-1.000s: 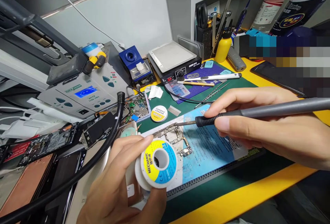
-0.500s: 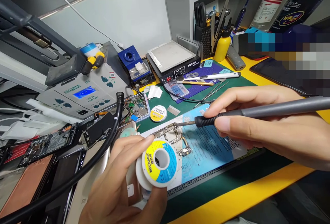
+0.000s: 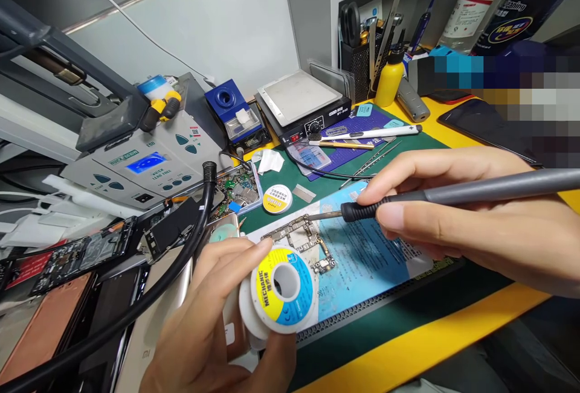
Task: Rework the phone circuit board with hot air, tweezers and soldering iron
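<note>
My left hand [image 3: 212, 314] grips a white spool of solder wire [image 3: 265, 287] with a yellow and blue MECHANIC label, low in the view. My right hand [image 3: 435, 218] holds a grey soldering iron [image 3: 480, 194] like a pen, with fingers on its black grip. The iron's thin tip sits at the upper edge of a bare phone logic board [image 3: 299, 239], and I cannot tell whether they touch. The board lies on a blue printed sheet [image 3: 367, 254], and the spool hides its lower left part.
A black hose [image 3: 181, 242] crosses the left side, beside a grey soldering station [image 3: 149, 166]. Opened phones [image 3: 81, 254] lie at lower left. A preheating plate [image 3: 301, 100], a solder paste tin [image 3: 277, 198], a yellow bottle [image 3: 388, 76] and a tool holder [image 3: 357, 61] stand beyond the board.
The spool has shifted slightly right in my left hand's grip. The whole scene has drifted a little left and up as my head moved. The iron tip stays at the board's edge.
</note>
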Action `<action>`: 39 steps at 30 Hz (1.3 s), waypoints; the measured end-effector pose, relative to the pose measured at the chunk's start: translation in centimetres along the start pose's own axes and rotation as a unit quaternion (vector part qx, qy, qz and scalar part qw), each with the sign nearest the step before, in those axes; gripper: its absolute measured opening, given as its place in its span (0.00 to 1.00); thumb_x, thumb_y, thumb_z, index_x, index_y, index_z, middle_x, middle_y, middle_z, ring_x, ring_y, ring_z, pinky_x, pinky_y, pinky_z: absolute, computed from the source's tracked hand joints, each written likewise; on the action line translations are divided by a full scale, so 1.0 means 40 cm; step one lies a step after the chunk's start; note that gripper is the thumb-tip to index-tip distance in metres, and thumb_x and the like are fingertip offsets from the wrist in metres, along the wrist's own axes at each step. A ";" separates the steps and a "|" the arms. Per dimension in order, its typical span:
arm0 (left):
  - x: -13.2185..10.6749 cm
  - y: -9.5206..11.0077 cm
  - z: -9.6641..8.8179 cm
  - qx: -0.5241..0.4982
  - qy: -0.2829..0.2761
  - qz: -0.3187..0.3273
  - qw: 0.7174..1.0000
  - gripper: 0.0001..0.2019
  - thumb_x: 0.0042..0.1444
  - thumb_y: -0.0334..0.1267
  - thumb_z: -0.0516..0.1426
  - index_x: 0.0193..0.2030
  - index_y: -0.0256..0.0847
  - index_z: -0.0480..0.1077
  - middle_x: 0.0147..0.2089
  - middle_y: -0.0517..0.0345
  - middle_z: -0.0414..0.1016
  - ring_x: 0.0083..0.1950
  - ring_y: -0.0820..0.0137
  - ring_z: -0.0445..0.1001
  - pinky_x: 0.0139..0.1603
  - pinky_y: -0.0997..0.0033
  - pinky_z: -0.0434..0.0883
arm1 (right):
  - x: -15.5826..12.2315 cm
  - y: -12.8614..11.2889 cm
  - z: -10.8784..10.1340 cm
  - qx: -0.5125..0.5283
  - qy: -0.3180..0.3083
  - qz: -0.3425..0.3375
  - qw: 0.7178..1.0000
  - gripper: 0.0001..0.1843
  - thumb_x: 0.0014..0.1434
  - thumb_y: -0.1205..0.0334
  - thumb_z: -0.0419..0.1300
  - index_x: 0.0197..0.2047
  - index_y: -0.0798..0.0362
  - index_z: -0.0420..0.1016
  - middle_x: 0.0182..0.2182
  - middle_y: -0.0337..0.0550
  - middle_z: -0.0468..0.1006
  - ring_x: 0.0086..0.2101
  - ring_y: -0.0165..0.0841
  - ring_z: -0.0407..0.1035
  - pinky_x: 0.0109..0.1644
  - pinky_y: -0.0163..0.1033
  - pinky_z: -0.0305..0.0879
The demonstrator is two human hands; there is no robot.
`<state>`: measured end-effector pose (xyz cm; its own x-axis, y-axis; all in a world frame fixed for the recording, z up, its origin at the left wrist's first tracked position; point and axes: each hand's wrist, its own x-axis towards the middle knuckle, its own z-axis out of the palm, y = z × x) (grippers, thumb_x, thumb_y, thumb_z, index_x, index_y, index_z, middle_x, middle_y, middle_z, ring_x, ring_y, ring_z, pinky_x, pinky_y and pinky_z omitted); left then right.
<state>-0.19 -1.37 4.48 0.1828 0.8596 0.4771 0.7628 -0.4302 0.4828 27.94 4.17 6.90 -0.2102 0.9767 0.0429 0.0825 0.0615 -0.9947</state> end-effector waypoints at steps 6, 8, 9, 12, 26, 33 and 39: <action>-0.003 0.018 0.012 -0.027 -0.004 -0.002 1.000 0.21 0.69 0.37 0.61 0.67 0.49 0.75 0.59 0.54 0.80 0.63 0.63 0.81 0.55 0.73 0.77 | 0.005 0.001 -0.002 0.004 -0.006 -0.013 1.000 0.03 0.60 0.55 0.75 0.37 0.42 0.89 0.15 0.33 0.71 0.15 0.29 0.62 0.12 0.32 0.57; -0.005 0.020 0.019 -0.054 0.008 -0.015 0.998 0.21 0.68 0.34 0.60 0.67 0.51 0.75 0.59 0.56 0.78 0.64 0.65 0.79 0.59 0.74 0.73 | 0.003 0.000 -0.004 0.006 -0.011 -0.020 1.000 0.03 0.60 0.55 0.75 0.37 0.42 0.89 0.15 0.34 0.72 0.15 0.29 0.62 0.12 0.32 0.57; -0.005 0.020 0.022 -0.065 0.012 -0.021 0.998 0.22 0.68 0.33 0.60 0.67 0.52 0.75 0.59 0.57 0.78 0.63 0.66 0.78 0.61 0.75 0.72 | 0.001 0.000 -0.004 0.006 -0.012 -0.021 1.000 0.03 0.60 0.55 0.75 0.36 0.42 0.89 0.15 0.33 0.72 0.15 0.29 0.62 0.12 0.32 0.57; -0.007 0.020 0.027 -0.079 0.013 -0.026 0.996 0.23 0.67 0.31 0.61 0.66 0.55 0.75 0.60 0.59 0.77 0.62 0.68 0.78 0.63 0.77 0.68 | 0.000 -0.003 -0.004 0.006 -0.007 -0.026 1.000 0.02 0.59 0.55 0.75 0.35 0.41 0.89 0.15 0.32 0.70 0.15 0.28 0.61 0.12 0.31 0.56; -0.014 0.037 0.034 -0.145 0.052 -0.088 0.984 0.22 0.60 0.42 0.69 0.62 0.58 0.79 0.63 0.54 0.77 0.64 0.51 0.78 0.63 0.56 0.82 | 0.002 -0.006 -0.003 0.002 0.002 -0.023 1.000 0.02 0.59 0.54 0.76 0.35 0.40 0.90 0.16 0.33 0.72 0.16 0.27 0.61 0.13 0.30 0.56; -0.016 0.051 0.016 -0.118 0.028 -0.123 0.985 0.21 0.65 0.40 0.68 0.63 0.63 0.78 0.64 0.64 0.77 0.70 0.63 0.73 0.73 0.71 0.72 | 0.001 -0.007 -0.005 0.005 0.002 -0.025 1.000 0.02 0.59 0.54 0.76 0.35 0.39 0.90 0.15 0.33 0.72 0.15 0.27 0.62 0.12 0.29 0.56; -0.017 0.063 0.011 -0.074 0.038 -0.128 0.988 0.18 0.69 0.44 0.64 0.63 0.65 0.77 0.63 0.69 0.78 0.69 0.71 0.74 0.65 0.83 0.74 | -0.001 0.003 -0.010 0.000 -0.003 -0.034 0.999 0.02 0.61 0.52 0.76 0.36 0.37 0.90 0.15 0.32 0.73 0.14 0.27 0.64 0.12 0.28 0.57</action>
<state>1.87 -2.91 5.04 -0.0559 0.9251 0.3757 0.6778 -0.2411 0.6946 28.36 4.21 6.81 -0.2211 0.9690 0.1099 0.0687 0.1279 -0.9894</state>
